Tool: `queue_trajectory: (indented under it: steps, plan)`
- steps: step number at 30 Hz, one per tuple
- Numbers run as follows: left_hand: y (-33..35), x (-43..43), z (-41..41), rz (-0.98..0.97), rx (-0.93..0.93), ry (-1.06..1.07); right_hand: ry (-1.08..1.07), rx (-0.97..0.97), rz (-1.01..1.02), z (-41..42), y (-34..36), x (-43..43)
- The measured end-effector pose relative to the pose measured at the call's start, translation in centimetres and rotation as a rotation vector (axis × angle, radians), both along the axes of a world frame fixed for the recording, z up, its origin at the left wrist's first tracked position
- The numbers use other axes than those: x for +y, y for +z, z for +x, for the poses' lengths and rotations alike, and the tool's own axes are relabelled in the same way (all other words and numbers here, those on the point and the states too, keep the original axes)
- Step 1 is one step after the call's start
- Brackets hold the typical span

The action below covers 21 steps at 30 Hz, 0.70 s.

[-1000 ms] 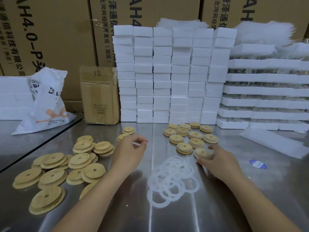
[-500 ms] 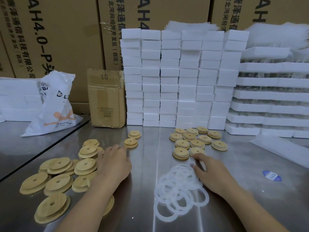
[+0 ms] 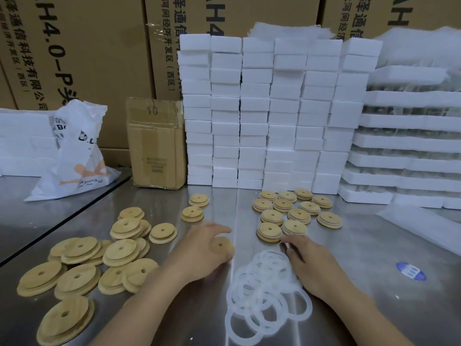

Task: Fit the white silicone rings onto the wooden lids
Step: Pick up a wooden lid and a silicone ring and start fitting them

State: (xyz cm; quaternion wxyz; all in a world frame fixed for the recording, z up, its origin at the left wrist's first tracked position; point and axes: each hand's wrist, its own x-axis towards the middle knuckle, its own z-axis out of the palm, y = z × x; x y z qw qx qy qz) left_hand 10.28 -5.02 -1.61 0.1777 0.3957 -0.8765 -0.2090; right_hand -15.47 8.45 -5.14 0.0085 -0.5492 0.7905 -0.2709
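Head view, single frame.

- Left hand (image 3: 203,248): fingers curled over one wooden lid (image 3: 222,245), gripping it low above the steel table (image 3: 364,255). The lid's centre hole faces up.
- Right hand (image 3: 315,267): palm down, fingers (image 3: 289,245) reaching onto the far edge of the white silicone rings (image 3: 267,293). Cannot tell whether a ring is pinched.
- The rings lie in a loose overlapping pile on the table between the two forearms.
- Loose bare lids (image 3: 79,273) are scattered and partly stacked to the left of the left arm.
- Ringed lids (image 3: 298,214) sit in rows just beyond the right hand; a white band shows at their edges.
- Background: stacked white foam blocks (image 3: 274,108), a small cardboard box (image 3: 157,143), a white bag (image 3: 77,151).
- A blue sticker (image 3: 411,270) lies on the table to the right.
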Motion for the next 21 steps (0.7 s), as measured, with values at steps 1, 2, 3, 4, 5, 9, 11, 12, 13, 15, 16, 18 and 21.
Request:
queue_trajectory:
  steps: [1, 2, 3, 4, 5, 9, 11, 12, 13, 15, 16, 18, 21]
  plan:
    - [-0.2, 0.1, -0.3, -0.012, 0.012, 0.018, 0.0, 0.0, 0.001, 0.0, -0.1, 0.0]
    - [-0.4, 0.1, -0.6, -0.053, -0.001, 0.058, -0.001, 0.0, 0.004, 0.0, -0.1, -0.1]
    - [-0.6, 0.1, -0.8, -0.101, -0.024, 0.095, -0.003, -0.001, 0.003, -0.1, -0.1, -0.1]
    - [-0.7, 0.1, -1.0, -0.131, -0.039, 0.117, -0.006, -0.002, 0.0, 0.0, -0.1, -0.1]
    - [-0.8, 0.1, -1.1, -0.138, -0.036, 0.124, -0.009, -0.002, -0.003, 0.0, -0.1, -0.1]
    - [-0.9, 0.4, -1.2, -0.161, -0.012, 0.135, -0.009, 0.002, 0.003, 0.0, -0.2, -0.1]
    - [-0.8, 0.8, -1.3, -0.185, 0.025, 0.144, -0.013, 0.002, 0.004, -0.1, -0.2, -0.1]
    - [-0.7, 1.0, -1.4, -0.184, 0.065, 0.145, -0.012, 0.004, 0.003, -0.1, -0.2, -0.1]
    - [-0.6, 1.1, -1.5, -0.168, 0.119, 0.139, -0.009, 0.004, 0.003, -0.2, -0.3, -0.2]
    - [-0.4, 1.4, -1.8, -0.07, 0.297, 0.126, -0.004, 0.004, -0.003, -0.2, -0.3, -0.2]
    - [-0.2, 1.6, -2.0, 0.002, 0.412, 0.127, -0.002, 0.0, -0.015, -0.2, -0.4, -0.2]
    - [0.4, 1.9, -2.4, 0.132, 0.599, 0.142, -0.005, -0.031, -0.056, -0.2, -0.3, -0.2]
    - [0.7, 2.4, -2.7, 0.3, 0.743, 0.178, 0.02, -0.113, -0.077, -0.1, -0.1, 0.0]
